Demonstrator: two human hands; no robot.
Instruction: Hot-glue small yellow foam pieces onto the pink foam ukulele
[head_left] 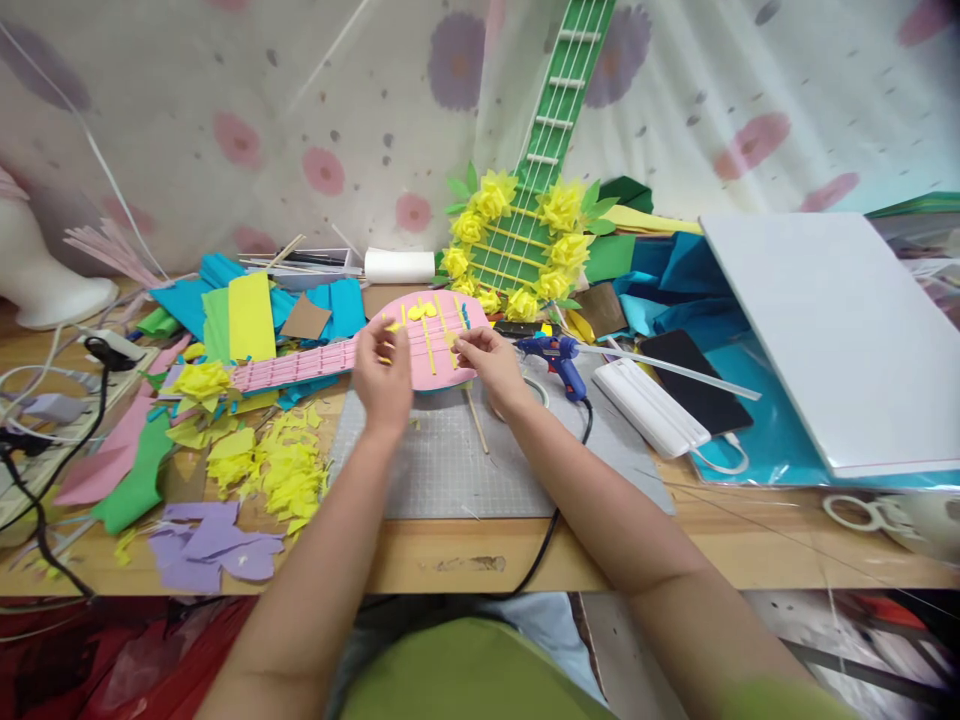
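A pink paper guitar [414,366] with yellow strips and small yellow pieces lies on the grey cutting mat [442,470], its long neck pointing left. Over the left side of its body is my left hand [384,378], fingers curled and apart, with nothing visible between them. My right hand [491,365] is at the body's right edge, thumb and fingertips pinched on a small yellow piece [451,340]. Just right of that hand rests a blue glue gun [559,362]. Behind stands a green paper guitar [514,245] ringed with yellow paper flowers.
Yellow scraps [281,470] and purple scraps [214,545] lie at the left, near a power strip [30,475] with cables. A white power bank [651,408], a black phone [694,380] and a white board [832,340] are at the right. The glue gun's cord crosses the front edge.
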